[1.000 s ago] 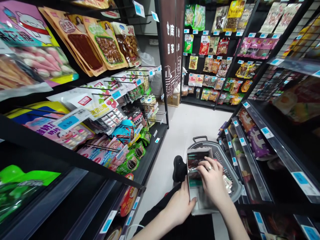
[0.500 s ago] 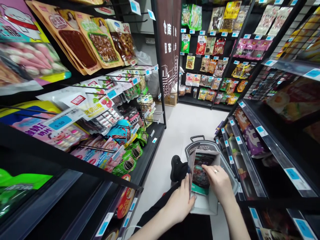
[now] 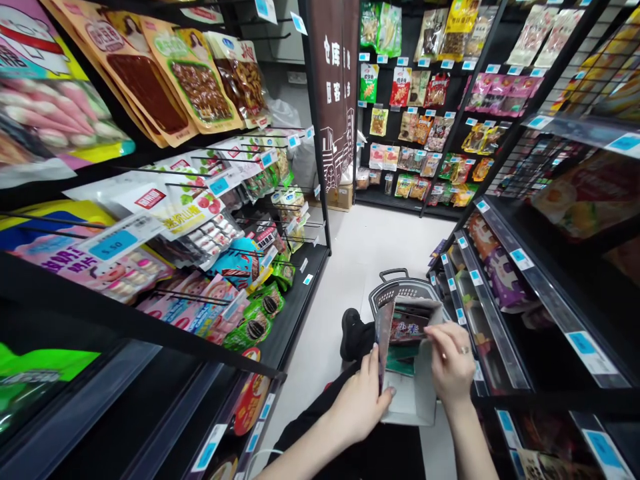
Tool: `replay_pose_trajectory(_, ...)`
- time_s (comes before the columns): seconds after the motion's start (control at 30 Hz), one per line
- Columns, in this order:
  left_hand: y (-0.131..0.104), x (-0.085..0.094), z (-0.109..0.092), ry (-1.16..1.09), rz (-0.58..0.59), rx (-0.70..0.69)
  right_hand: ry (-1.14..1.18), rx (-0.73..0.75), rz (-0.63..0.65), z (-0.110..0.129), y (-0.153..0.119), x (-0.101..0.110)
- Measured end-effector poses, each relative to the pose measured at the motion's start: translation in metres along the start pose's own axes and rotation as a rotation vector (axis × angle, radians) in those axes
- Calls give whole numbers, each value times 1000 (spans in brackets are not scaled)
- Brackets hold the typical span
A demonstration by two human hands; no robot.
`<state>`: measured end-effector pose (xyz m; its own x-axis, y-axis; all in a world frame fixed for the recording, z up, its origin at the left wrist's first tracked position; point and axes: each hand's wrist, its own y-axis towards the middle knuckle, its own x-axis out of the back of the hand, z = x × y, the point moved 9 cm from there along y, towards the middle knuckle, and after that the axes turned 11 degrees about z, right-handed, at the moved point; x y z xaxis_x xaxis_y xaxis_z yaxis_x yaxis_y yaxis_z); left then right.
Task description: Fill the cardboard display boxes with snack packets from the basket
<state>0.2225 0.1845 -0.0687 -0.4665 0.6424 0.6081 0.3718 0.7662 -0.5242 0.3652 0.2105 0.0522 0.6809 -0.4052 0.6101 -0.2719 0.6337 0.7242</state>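
Observation:
My left hand (image 3: pixel 361 398) grips the left wall of an open cardboard box (image 3: pixel 419 393), its thumb over the near edge. Inside stands a dark printed packet (image 3: pixel 406 329) with a teal-green part (image 3: pixel 401 361) below it. The packet's face looks foreshortened and partly shaded. My right hand (image 3: pixel 453 360), a ring on one finger, is at the box's right wall. Its fingertips are pinched beside the packet's right edge; what they grip is hidden. The box sits over a grey shopping basket (image 3: pixel 387 288) on the floor.
A left shelf rack (image 3: pixel 295 303) holds hanging snack bags and price tags. Stocked shelves (image 3: pixel 505 300) stand close on the right. Behind, a display wall (image 3: pixel 400 200) carries more packets. My black shoe (image 3: pixel 354 335) is on the pale floor (image 3: pixel 345 280) beside the basket.
My right hand has moved from the packet's front to the right, beside the box's right wall. The packet now shows less of its face. My left hand keeps its grip.

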Motion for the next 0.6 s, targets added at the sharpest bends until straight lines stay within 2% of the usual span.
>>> replay_pose_trajectory(0.1,0,-1,1,-44,-7,-19,227,-253,-302,-25,-11,25)
replay_pose_trajectory(0.17,0,-2,4,-86,-13,-31,538,-434,-473,-52,-21,28)
replay_pose_trajectory(0.2,0,-3,7,-110,-14,-38,719,-488,-508,-63,-23,23)
replay_pose_trajectory(0.3,6,-1,16,-245,-49,-95,1047,-521,-451,-78,-15,8)
replay_pose_trajectory(0.4,19,9,30,-764,-158,-209,1231,-546,-359,-79,-15,1)
replay_pose_trajectory(0.47,36,10,39,-1138,-173,-209,1393,-577,-317,-73,-20,-5)
replay_pose_trajectory(0.6,67,20,28,-1389,-189,-189,1450,-610,-326,-73,-41,-2)
